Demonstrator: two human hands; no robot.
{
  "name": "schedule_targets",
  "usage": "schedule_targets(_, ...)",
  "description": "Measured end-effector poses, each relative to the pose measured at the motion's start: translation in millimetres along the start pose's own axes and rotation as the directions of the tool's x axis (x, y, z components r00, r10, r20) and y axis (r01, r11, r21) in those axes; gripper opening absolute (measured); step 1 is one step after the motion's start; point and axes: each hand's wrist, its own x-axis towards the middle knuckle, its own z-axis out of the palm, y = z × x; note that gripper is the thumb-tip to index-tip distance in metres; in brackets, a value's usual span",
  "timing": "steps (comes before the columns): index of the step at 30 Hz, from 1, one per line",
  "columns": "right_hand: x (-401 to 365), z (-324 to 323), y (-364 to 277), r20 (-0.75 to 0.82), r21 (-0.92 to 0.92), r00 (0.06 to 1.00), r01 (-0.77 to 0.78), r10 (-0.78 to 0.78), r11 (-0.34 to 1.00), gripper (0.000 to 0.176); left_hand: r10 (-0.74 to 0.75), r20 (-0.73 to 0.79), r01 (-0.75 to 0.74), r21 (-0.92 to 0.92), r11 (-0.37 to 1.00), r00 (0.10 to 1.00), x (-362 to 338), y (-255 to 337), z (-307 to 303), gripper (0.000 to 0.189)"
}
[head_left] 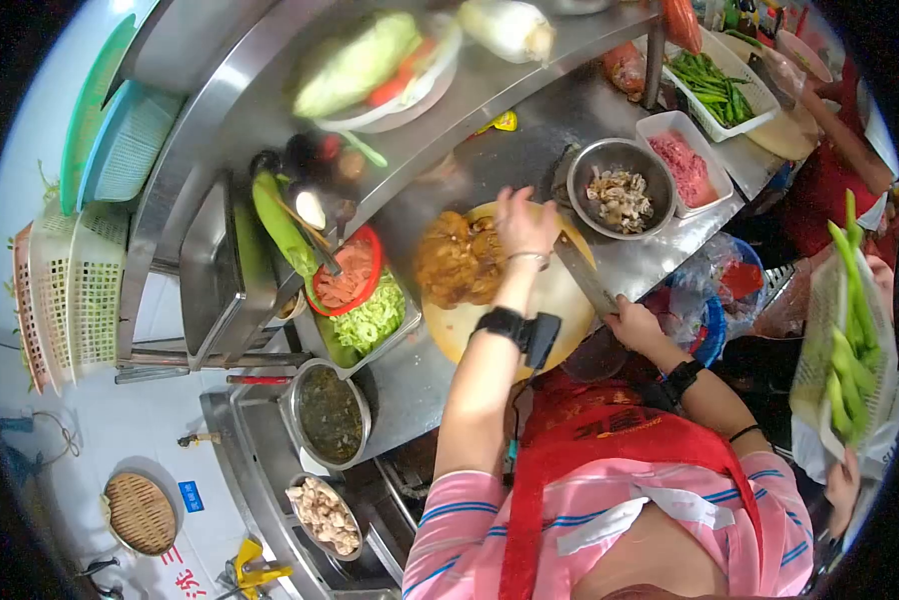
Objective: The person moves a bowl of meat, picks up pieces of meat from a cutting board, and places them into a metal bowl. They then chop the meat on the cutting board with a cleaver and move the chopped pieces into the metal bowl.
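Brown, glossy pieces of food lie heaped on the left part of a round yellowish cutting board. My left hand is over the board at the right edge of that heap, fingers apart and holding nothing that I can see. On the board's right side, my right hand grips the handle of a cleaver, its blade slanting up and left. Just beyond the blade stands a steel bowl with chopped greyish-brown pieces.
A white tub of pinkish minced meat and a basket of green peppers stand upper right. Left are a red-rimmed bowl and shredded greens. A shelf overhangs the counter. At right, a person holds a basket of long green peppers.
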Motion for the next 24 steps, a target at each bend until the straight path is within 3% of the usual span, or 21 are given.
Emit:
schedule_targets(2,1.3,1.4,6.9,-0.026,0.029,0.996,0.083,-0.083,0.996,0.027,-0.046,-0.227,0.114,0.297,0.948,0.973,-4.8,-51.6,-18.7,0.046)
schedule_targets(3,1.2,0.7,6.3,-0.059,0.046,0.986,0.160,-0.158,0.986,0.026,-0.009,-0.261,0.112,0.385,0.916,0.965,-3.2,-88.8,-30.5,0.051)
schedule_targets(5,7.0,-1.8,-0.8,-0.070,0.009,0.991,0.112,-0.111,0.994,0.026,-0.160,-0.312,0.301,0.480,0.824,0.937,-2.9,-131.1,-58.6,0.062)
schedule_targets(7,18.4,0.5,1.4,-0.169,-0.056,0.973,0.151,-0.159,0.987,0.029,-0.487,-0.194,0.523,0.359,0.773,0.852,-0.5,-143.7,-86.7,0.074)
schedule_targets(8,25.1,3.4,2.8,-0.221,-0.069,0.954,0.193,-0.203,0.979,0.036,-0.569,-0.128,0.582,0.112,0.806,0.813,0.4,-178.5,-83.7,0.078)
schedule_targets(9,29.2,0.1,-2.5,-0.219,-0.072,0.955,0.190,-0.202,0.979,0.036,-0.630,-0.041,0.620,-0.141,0.772,0.775,-0.4,-212.6,-75.6,0.082)
schedule_targets(10,33.4,-5.1,-12.1,-0.232,-0.066,0.949,0.206,-0.216,0.976,0.038,-0.632,-0.038,0.622,-0.144,0.770,0.774,-1.6,-189.3,-86.7,0.082)
schedule_targets(12,42.5,-13.0,-32.4,-0.243,-0.064,0.943,0.219,-0.228,0.974,0.041,-0.657,0.244,0.683,-0.454,0.572,0.713,-6.3,-145.3,-109.2,0.090)
schedule_targets(15,55.1,-12.5,-50.3,-0.215,-0.088,0.961,0.157,-0.172,0.984,0.041,-0.682,0.278,0.688,-0.570,0.450,0.676,-10.5,-147.3,-107.9,0.075)
schedule_targets(17,67.9,-0.6,-54.4,-0.249,-0.122,0.943,0.196,-0.221,0.973,0.040,-0.652,0.333,0.681,-0.616,0.396,0.681,-24.7,-134.7,-112.9,0.079)
schedule_targets(18,68.7,1.1,-57.2,-0.247,-0.124,0.943,0.200,-0.225,0.972,0.040,-0.699,0.221,0.683,-0.537,0.494,0.680,-33.3,-167.1,-92.6,0.083)
schedule_targets(21,69.8,7.3,-62.3,-0.216,-0.234,0.939,0.216,-0.267,0.948,0.042,-0.618,0.248,0.559,-0.737,0.379,0.746,-69.1,-162.4,-78.9,0.090)
schedule_targets(22,70.6,9.4,-62.1,-0.211,-0.245,0.941,0.211,-0.264,0.946,0.041,-0.761,0.292,0.707,-0.645,0.291,0.580,-75.6,-154.9,-80.0,0.090)
schedule_targets(23,71.2,11.0,-62.5,-0.204,-0.256,0.943,0.208,-0.263,0.944,0.041,-0.699,0.317,0.678,-0.660,0.323,0.642,-79.8,-149.3,-85.0,0.090)
schedule_targets(24,73.3,10.5,-64.1,-0.202,-0.259,0.942,0.214,-0.269,0.942,0.041,-0.725,0.188,0.617,-0.686,0.385,0.662,-81.7,-170.7,-72.2,0.085)
